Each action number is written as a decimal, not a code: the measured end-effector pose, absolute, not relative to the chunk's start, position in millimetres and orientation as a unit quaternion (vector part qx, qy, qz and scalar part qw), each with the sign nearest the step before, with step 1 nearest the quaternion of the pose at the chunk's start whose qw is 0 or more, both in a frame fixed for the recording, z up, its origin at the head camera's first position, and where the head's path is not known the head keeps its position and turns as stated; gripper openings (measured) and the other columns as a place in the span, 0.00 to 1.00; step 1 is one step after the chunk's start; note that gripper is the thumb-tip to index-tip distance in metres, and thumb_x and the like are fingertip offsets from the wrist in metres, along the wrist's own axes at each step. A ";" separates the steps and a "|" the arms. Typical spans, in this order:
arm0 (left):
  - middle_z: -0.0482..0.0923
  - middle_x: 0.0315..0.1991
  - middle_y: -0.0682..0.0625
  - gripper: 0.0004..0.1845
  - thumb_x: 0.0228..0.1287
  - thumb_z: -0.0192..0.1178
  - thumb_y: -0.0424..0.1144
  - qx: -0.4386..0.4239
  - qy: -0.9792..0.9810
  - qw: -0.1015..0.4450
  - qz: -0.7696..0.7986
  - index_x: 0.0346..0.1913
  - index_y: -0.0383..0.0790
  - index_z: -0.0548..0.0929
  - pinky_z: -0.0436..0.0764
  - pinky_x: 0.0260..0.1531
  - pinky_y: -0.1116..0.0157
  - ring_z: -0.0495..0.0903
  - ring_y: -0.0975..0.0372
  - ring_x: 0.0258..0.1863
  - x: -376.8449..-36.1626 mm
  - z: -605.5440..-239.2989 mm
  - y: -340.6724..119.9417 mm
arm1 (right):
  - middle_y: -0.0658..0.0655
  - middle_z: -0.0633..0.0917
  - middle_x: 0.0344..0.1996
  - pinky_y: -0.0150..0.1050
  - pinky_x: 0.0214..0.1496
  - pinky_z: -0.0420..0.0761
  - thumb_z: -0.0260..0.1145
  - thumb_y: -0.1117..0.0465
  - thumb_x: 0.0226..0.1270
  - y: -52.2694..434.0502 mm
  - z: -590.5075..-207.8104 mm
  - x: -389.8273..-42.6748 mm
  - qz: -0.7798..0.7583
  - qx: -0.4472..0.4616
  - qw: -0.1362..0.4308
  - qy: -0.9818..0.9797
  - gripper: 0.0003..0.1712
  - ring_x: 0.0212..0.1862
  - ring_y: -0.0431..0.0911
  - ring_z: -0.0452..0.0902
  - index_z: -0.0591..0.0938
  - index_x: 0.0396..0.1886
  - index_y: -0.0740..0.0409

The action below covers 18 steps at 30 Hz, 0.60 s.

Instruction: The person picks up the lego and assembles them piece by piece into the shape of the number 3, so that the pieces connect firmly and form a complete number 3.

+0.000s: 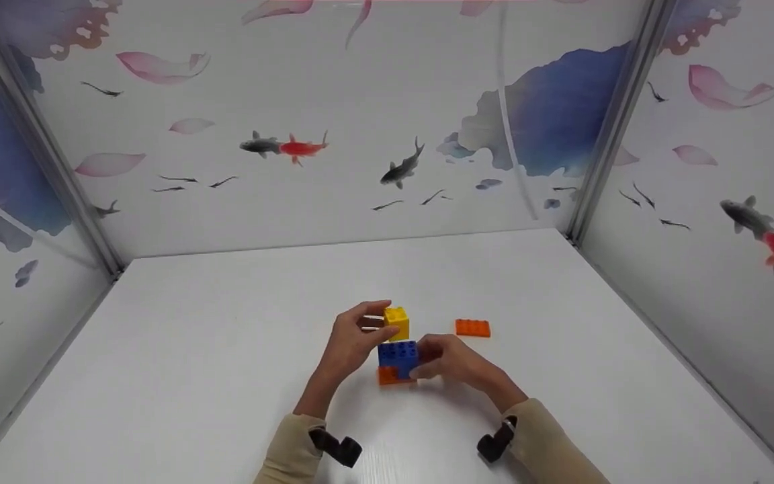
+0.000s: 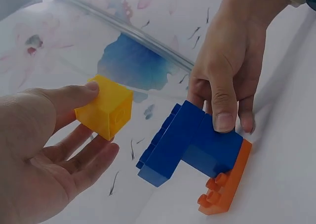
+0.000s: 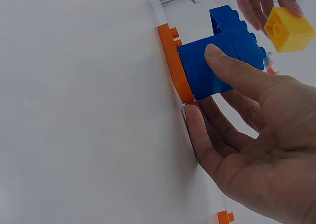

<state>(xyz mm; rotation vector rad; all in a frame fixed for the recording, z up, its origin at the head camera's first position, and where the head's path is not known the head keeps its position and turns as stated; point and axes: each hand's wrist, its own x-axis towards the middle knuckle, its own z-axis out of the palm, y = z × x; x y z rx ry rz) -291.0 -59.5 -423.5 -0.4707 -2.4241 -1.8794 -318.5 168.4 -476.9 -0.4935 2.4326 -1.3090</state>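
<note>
Loose orange plate [image 1: 472, 328] on white table [image 1: 226, 349], right of stacked blocks [image 1: 397, 359].

Left hand [image 1: 353, 336] pinching, right hand [image 1: 451, 359] gripping, forearms converging

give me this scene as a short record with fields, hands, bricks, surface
left hand: left hand pinches a small yellow plastic cube brick between thumb and fingers, held above the stack
right hand: right hand grips the blue plastic brick block, thumb on its side
stack: blue block sits on a flat orange plastic plate
yellow brick contact: apart from the blue block in the left wrist view
loose piece: second flat orange studded plate lying beyond the right hand
surface: white tabletop
surround: fish-printed wall panels
</note>
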 end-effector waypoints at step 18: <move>0.83 0.55 0.42 0.26 0.64 0.69 0.44 -0.155 -0.779 -0.008 -0.608 0.62 0.35 0.79 0.82 0.60 0.58 0.83 0.52 0.56 -295.9 -443.7 -54.2 | 0.52 0.87 0.48 0.48 0.60 0.83 0.77 0.52 0.58 167.1 -478.1 -318.0 -0.469 -0.165 0.157 0.853 0.20 0.48 0.46 0.80 0.84 0.48 0.51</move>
